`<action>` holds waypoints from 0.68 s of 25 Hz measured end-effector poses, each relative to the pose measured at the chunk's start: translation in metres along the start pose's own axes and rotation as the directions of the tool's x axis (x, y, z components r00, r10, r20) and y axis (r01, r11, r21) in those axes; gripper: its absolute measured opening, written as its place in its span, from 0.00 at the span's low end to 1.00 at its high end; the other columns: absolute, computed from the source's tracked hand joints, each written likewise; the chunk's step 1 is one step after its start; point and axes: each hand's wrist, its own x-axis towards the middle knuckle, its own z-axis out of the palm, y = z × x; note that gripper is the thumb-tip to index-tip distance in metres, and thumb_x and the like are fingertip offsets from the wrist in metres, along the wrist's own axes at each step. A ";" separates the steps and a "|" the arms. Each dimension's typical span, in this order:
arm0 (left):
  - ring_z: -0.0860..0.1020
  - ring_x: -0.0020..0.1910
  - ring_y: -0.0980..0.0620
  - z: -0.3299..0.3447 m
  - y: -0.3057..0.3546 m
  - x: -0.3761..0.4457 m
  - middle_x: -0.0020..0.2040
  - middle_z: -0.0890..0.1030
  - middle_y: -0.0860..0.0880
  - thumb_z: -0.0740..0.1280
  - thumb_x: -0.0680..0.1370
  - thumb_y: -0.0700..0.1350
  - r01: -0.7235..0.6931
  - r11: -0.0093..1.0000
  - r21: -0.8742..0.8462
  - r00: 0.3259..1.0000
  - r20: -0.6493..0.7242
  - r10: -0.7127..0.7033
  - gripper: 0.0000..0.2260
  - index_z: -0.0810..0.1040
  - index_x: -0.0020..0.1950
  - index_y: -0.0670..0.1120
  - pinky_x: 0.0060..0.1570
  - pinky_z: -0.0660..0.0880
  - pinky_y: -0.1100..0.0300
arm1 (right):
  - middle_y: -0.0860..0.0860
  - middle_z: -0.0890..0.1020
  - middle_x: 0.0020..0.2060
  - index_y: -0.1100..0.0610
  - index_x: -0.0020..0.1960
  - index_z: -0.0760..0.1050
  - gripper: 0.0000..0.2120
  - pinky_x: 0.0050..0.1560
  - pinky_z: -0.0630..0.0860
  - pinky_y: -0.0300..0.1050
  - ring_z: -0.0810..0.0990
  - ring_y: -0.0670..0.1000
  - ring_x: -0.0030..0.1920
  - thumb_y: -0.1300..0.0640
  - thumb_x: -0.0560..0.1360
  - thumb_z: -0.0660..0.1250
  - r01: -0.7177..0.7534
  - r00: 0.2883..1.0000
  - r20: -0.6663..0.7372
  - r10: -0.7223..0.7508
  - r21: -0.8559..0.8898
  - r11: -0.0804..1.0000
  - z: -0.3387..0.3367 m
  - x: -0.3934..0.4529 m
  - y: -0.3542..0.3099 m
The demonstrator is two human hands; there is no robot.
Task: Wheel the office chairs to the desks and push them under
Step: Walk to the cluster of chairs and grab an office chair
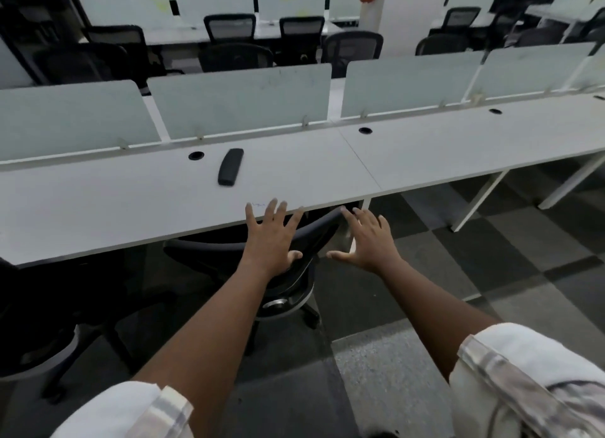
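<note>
chair: black mesh-back office chair, seat already tucked under the long white desk
hands: left hand flat and spread on the backrest, right hand spread, gripping nothing
handling: probably rolls easy on castors, so shove the stiff top rim

head-worn view, angled down, desk close

A black office chair sits tucked against the near edge of the long white surface, its curved backrest top showing just below that edge. The left hand lies flat on the backrest with fingers spread and reaching over the surface's edge, while the right hand hovers open just beside the backrest's right end. A dark oblong object lies on the surface near a round cable hole, in front of frosted divider panels.
</note>
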 end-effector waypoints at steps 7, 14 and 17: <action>0.45 0.82 0.40 -0.042 0.102 0.074 0.82 0.52 0.42 0.63 0.76 0.70 -0.051 0.998 0.035 0.999 -0.005 0.051 0.45 0.43 0.83 0.53 0.72 0.42 0.26 | 0.55 0.58 0.81 0.48 0.83 0.46 0.54 0.78 0.52 0.64 0.53 0.57 0.81 0.18 0.68 0.54 -0.086 0.996 -0.025 0.085 -0.024 0.996 -0.039 -0.039 0.137; 0.47 0.81 0.39 -0.085 0.298 0.180 0.81 0.54 0.41 0.63 0.77 0.68 -0.243 0.967 0.074 0.970 0.015 0.242 0.42 0.49 0.83 0.52 0.72 0.44 0.26 | 0.55 0.61 0.79 0.48 0.82 0.49 0.53 0.76 0.57 0.65 0.57 0.57 0.80 0.17 0.67 0.48 -0.327 0.939 -0.118 0.324 -0.001 0.945 -0.082 -0.105 0.327; 0.48 0.81 0.39 -0.086 0.378 0.209 0.81 0.54 0.40 0.62 0.77 0.68 -0.356 0.928 0.108 0.934 0.050 0.353 0.42 0.48 0.83 0.52 0.72 0.44 0.25 | 0.55 0.61 0.79 0.48 0.82 0.50 0.52 0.76 0.57 0.64 0.57 0.56 0.79 0.19 0.68 0.52 -0.459 0.884 -0.093 0.458 0.017 0.888 -0.080 -0.145 0.390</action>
